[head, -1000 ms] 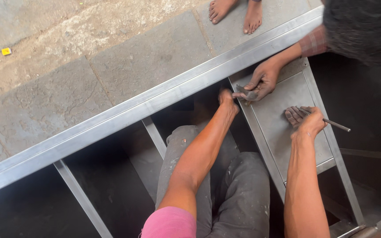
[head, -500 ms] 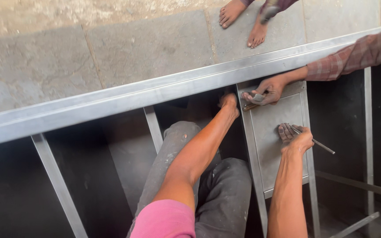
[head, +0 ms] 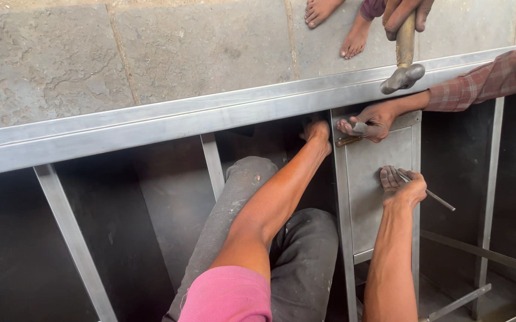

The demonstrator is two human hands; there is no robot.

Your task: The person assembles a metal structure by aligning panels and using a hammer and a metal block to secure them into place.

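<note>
Grey stone paving (head: 150,53) filled the far left and top of my view, and a long steel rail (head: 150,128) ran across in front of it, with a slanted steel strut (head: 73,238) dropping from it at the left. My legs lay below the rail inside the frame.

Moving right, my left hand (head: 317,131) reached up to where the rail meets the panel's left post. Its fingers went out of sight behind the metal, so I could not tell whether they were closed on anything.

Next came the sheet-metal panel (head: 377,191), upright between two posts just under the rail. At its top edge a co-worker's hand (head: 370,122), in a checked sleeve, held a short punch-like tool (head: 353,134) against the metal. Above it another hand held a hammer (head: 404,74), its head over the rail, with bare feet (head: 353,39) on the paving behind.

My right hand (head: 402,186) lay flat on the panel face, fingers stretched out rather than clenched, pinning a thin metal rod (head: 438,200) that stuck out to the right.

I judged the step to be fixing the panel's top edge to the frame while I braced it. Any next move called for steady pressure on the panel and my fingers kept clear of the hammer.
</note>
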